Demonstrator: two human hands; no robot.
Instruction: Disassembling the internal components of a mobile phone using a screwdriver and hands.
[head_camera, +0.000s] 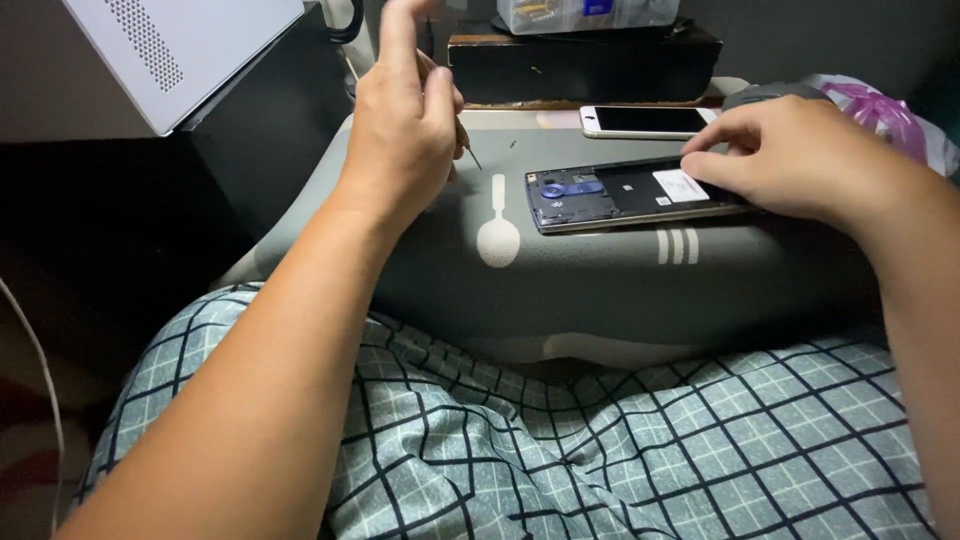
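An opened phone (620, 195) with its back cover off lies on a grey cushion (560, 280); blue and black inner parts and a white label show. My right hand (790, 155) rests on the phone's right end, fingers pressing its upper edge. My left hand (405, 120) is raised above the cushion's left part, left of the phone, pinching a thin screwdriver (465, 140) whose tip points down toward the cushion. A tiny dark speck, maybe a screw (512, 144), lies near the tip.
A white phone (645, 121) lies face up behind the open one. A dark wooden box (585, 60) with a clear plastic case (580, 14) on it stands at the back. A white perforated device (170, 50) is upper left, a pink plastic bag (880, 110) far right. Checked fabric (600, 440) covers my lap.
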